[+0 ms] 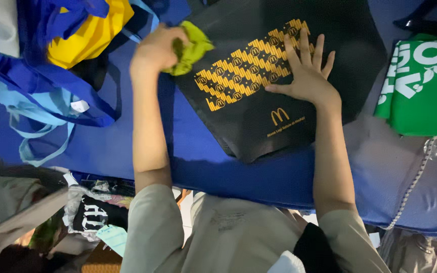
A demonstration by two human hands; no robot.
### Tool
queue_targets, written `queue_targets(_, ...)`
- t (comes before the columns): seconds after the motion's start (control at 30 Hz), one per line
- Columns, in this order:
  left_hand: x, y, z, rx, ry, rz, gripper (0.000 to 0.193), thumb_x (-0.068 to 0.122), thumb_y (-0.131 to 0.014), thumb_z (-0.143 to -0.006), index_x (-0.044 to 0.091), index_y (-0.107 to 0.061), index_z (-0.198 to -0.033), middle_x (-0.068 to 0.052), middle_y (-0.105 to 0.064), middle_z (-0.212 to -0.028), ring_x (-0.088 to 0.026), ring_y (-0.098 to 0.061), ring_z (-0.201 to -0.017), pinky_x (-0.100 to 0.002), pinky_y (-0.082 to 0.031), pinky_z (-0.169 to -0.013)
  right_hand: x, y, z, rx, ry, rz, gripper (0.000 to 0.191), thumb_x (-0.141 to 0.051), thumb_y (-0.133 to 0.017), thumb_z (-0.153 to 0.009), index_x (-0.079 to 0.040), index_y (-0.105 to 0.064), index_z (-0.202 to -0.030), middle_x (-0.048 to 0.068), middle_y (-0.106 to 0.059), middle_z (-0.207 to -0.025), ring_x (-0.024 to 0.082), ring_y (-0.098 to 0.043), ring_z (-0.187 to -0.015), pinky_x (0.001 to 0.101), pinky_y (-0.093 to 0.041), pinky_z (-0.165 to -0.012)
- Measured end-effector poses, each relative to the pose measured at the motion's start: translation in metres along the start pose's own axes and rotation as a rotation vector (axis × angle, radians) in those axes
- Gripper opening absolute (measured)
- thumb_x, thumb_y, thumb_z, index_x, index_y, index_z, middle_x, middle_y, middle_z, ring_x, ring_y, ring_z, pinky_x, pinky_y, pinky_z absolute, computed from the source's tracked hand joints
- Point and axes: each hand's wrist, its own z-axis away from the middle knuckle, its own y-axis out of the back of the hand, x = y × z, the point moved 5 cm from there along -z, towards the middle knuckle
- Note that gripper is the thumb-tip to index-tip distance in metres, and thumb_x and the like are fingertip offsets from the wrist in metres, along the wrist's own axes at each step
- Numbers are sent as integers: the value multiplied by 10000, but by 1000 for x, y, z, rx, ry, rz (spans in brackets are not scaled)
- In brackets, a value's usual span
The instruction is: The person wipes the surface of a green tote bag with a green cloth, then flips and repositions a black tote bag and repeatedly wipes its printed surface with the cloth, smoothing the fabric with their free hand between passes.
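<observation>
Wiping a black tote bag, both my hands on it.

My left hand [160, 48], upper centre-left of frame, is clenched around a wadded yellow-green cloth [192, 47], forearm running straight up from the lower edge, cloth pressed at the bag's left corner. My right hand [305, 71] lies flat, fingers spread, palm down on the black tote bag [259, 119], grasping nothing, just pinning it; fingertips overlap the yellow printed pattern. The bag lies tilted on the blue table cover [102, 146], centre to upper right of frame. Blue bags with light-blue straps [41, 96] and a yellow one [89, 35] piled upper left; green bag with white print [423, 96] at right edge, apart from my hand.
</observation>
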Motion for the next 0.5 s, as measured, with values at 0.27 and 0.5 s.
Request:
queue_targets(0.27, 45, 60, 50, 218, -39, -15, 414, 94, -754, -865, 163, -675, -1265, -179, -587, -1193, -400, -667, -1011, -491, -545, -840, 6, -2, -1, -24, -18, 41, 1436, -880, -733, -500, -314, -151, -1685, 135, 60, -1764, 454, 200, -1550, 768, 99, -1176)
queue_targets(0.5, 78, 15, -13, 55, -384, 621, 387, 133, -710, -1023, 148, -581, -1387, -119, -588, -1097, -323, -660, -885, -416, -556, -776, -18, 26, 14, 0, 33, 66, 1319, -746, -810, -611, -265, -156, -1650, 207, -33, -1719, 498, 86, -1519, 769, 19, -1133)
